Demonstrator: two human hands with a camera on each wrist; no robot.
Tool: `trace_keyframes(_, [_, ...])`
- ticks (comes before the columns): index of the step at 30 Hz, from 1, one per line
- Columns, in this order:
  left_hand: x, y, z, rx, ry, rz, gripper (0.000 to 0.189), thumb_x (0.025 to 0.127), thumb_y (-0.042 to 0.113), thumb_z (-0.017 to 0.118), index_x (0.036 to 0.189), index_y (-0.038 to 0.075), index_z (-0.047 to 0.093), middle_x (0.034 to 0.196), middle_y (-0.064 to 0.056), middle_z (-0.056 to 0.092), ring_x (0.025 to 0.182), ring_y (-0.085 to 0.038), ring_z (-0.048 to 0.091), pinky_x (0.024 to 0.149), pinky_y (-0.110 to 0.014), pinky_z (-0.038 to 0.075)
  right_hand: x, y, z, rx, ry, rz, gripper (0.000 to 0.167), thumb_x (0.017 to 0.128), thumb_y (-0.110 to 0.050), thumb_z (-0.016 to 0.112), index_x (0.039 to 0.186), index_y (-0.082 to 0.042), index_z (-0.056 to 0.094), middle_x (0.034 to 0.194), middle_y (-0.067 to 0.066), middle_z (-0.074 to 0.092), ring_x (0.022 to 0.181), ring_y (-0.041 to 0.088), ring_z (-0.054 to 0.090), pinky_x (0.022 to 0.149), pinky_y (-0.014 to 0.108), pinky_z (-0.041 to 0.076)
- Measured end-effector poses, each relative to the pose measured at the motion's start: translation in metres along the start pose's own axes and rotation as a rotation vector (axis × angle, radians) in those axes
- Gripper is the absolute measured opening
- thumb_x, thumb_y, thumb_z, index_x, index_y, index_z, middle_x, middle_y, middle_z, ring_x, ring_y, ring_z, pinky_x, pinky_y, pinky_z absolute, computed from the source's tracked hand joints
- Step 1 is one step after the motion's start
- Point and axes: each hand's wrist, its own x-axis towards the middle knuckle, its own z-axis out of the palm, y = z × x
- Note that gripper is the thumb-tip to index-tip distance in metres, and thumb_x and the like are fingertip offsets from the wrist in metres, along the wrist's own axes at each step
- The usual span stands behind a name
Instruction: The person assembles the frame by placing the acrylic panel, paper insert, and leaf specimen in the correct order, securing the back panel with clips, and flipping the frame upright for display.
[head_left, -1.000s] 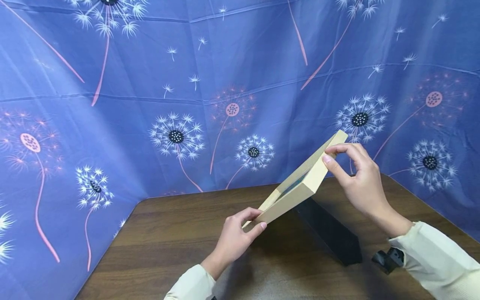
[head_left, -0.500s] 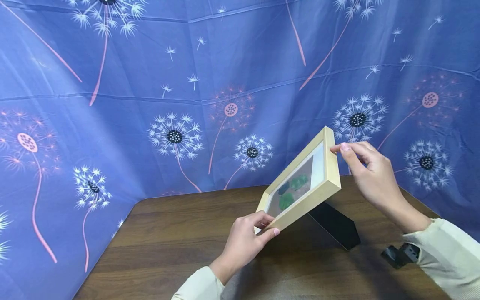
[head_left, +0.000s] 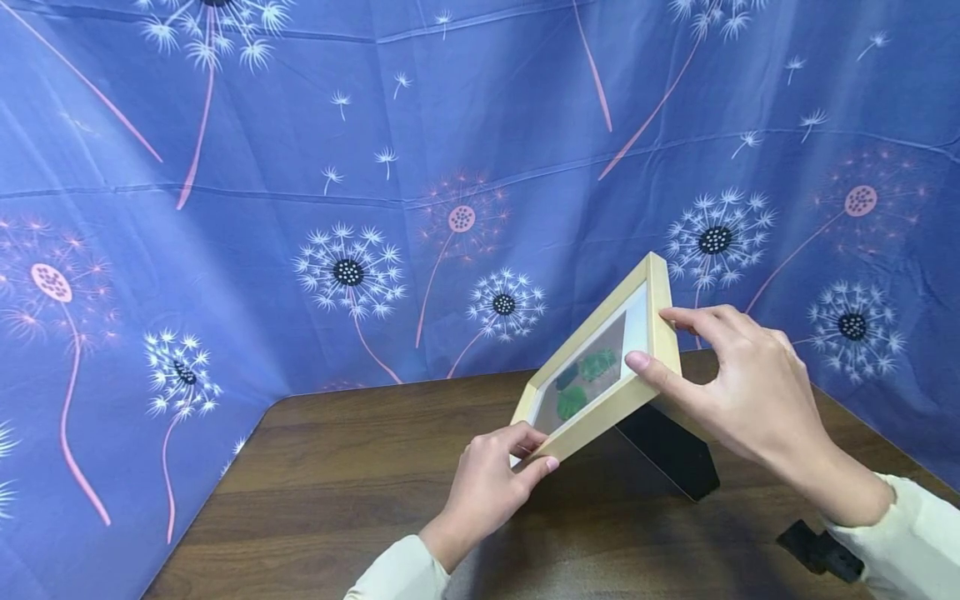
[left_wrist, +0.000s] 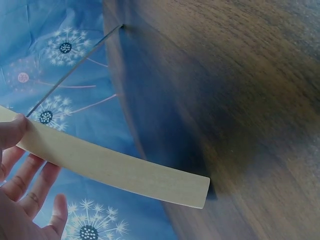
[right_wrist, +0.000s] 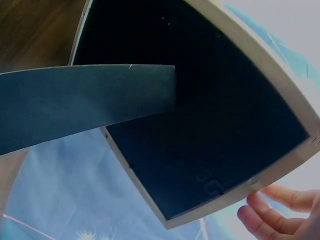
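Observation:
A pale wooden picture frame (head_left: 611,417) leans tilted over the table, a print of green round leaves (head_left: 577,387) with a white border in it. My left hand (head_left: 491,479) grips its lower left corner, thumb on the near side and fingers over the front rim. My right hand (head_left: 761,396) holds the right side, with the thumb at the front edge and the index finger at the outer edge. Behind the frame, a black easel leg (head_left: 670,454) slants out to the tabletop. In the right wrist view the dark back panel (right_wrist: 225,135) shows, with the leg folded out from it.
The brown wood-grain table (head_left: 330,492) runs back to a blue cloth (head_left: 262,142) printed with dandelions, which also closes in both sides. A black device (head_left: 821,552) sits at the right cuff. The frame's dark shadow lies on the tabletop.
The frame has turned so that its picture faces the head camera more. My right hand came off its edge and took it again, thumb now at the front. The left hand keeps its grip.

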Motion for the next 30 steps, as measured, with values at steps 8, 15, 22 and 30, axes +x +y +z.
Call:
trace_keyframes(8, [0.000, 0.004, 0.002, 0.031, -0.004, 0.014, 0.015, 0.085, 0.020, 0.085, 0.096, 0.016, 0.075, 0.093, 0.007, 0.077, 0.080, 0.002, 0.069, 0.070, -0.021, 0.055, -0.001, 0.003, 0.003, 0.025, 0.027, -0.026, 0.055, 0.084, -0.046, 0.077, 0.126, -0.012, 0.069, 0.119, 0.019, 0.070, 0.110, 0.044, 0.060, 0.092, 0.064, 0.036])
trace_keyframes(15, [0.000, 0.014, 0.010, 0.057, -0.025, 0.064, 0.017, 0.085, 0.022, 0.085, 0.095, 0.015, 0.074, 0.092, 0.006, 0.077, 0.075, 0.004, 0.067, 0.066, -0.012, 0.051, -0.001, 0.019, 0.004, 0.107, 0.007, -0.057, 0.043, 0.093, -0.028, 0.069, 0.132, -0.009, 0.067, 0.123, 0.021, 0.068, 0.110, 0.050, 0.058, 0.084, 0.061, 0.039])
trace_keyframes(22, [-0.001, 0.025, 0.016, 0.166, 0.030, 0.103, 0.018, 0.085, 0.030, 0.085, 0.092, 0.019, 0.073, 0.089, 0.010, 0.076, 0.071, 0.007, 0.066, 0.061, -0.012, 0.049, 0.000, 0.026, 0.004, 0.160, -0.021, -0.030, 0.048, 0.095, -0.026, 0.070, 0.140, -0.012, 0.062, 0.130, 0.019, 0.063, 0.113, 0.043, 0.058, 0.080, 0.054, 0.038])
trace_keyframes(30, [-0.001, 0.024, 0.015, 0.117, -0.009, 0.066, 0.019, 0.086, 0.032, 0.084, 0.096, 0.019, 0.073, 0.091, 0.009, 0.076, 0.072, 0.006, 0.067, 0.063, -0.013, 0.050, -0.002, 0.023, 0.006, 0.167, 0.020, -0.029, 0.058, 0.081, -0.028, 0.085, 0.133, -0.010, 0.065, 0.129, 0.016, 0.065, 0.115, 0.040, 0.058, 0.085, 0.048, 0.038])
